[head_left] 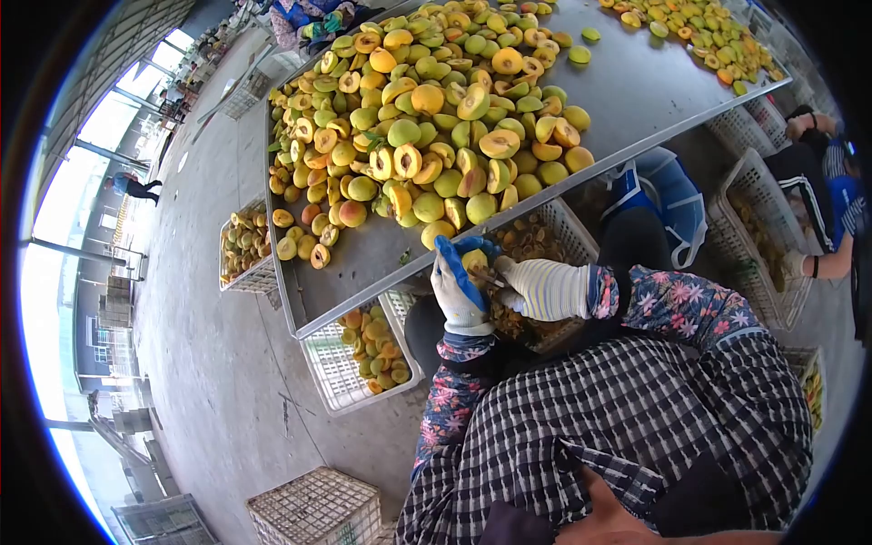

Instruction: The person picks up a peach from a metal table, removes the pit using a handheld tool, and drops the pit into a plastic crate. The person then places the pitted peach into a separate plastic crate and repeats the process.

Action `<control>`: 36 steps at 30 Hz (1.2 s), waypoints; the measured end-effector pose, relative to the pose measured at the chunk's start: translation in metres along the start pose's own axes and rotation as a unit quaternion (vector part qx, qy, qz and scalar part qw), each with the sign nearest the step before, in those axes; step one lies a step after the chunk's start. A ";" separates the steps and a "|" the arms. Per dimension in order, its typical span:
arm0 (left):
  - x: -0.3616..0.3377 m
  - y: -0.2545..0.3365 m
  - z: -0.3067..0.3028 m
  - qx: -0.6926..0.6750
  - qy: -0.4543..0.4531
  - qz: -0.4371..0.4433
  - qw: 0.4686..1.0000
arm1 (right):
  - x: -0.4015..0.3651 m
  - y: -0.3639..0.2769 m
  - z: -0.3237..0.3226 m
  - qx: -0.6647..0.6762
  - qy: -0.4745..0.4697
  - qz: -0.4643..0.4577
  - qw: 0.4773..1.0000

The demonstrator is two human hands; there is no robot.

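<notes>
My left hand (460, 289), in a white glove with blue on the palm and fingers, is wrapped round a yellow-green fruit (474, 262) just off the table's near edge. My right hand (545, 289), in a striped knit glove, is closed close beside the fruit, on a small tool whose shape I cannot make out. Beyond my hands a large heap of halved and whole fruits (409, 162) lies on the metal table (363, 275). Beneath my hands a crate (568, 227) holds brown pits or scraps.
White crates with fruit stand below the table's left end (338, 372) and left side (238, 272). An upturned-looking crate (318, 509) is on the floor. A blue bucket (670, 195) and a co-worker's arm (831, 263) are at the right. Another person (313, 20) sits at the top.
</notes>
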State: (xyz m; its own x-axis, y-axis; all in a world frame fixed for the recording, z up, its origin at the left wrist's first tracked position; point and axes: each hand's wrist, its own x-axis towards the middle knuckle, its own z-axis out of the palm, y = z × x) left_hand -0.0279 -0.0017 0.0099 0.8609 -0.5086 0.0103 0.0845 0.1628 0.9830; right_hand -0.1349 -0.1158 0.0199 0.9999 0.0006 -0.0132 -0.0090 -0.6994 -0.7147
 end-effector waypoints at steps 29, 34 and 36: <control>0.016 -0.042 -0.014 -0.011 -0.099 0.043 0.994 | 0.001 -0.012 -0.022 0.385 -0.176 0.255 0.869; 0.017 -0.030 -0.013 -0.038 -0.131 0.023 0.990 | 0.001 -0.005 -0.011 0.212 -0.097 0.123 0.965; 0.016 -0.022 -0.013 -0.087 -0.136 -0.013 0.987 | 0.001 -0.021 -0.027 0.333 -0.173 0.244 0.894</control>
State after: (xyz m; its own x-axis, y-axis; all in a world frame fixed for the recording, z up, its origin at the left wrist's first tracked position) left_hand -0.0094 -0.0030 -0.0139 0.6928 -0.7188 0.0577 0.2096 0.2772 0.9377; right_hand -0.1333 -0.1207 0.0535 0.8133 0.1139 -0.5706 -0.5627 -0.0956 -0.8211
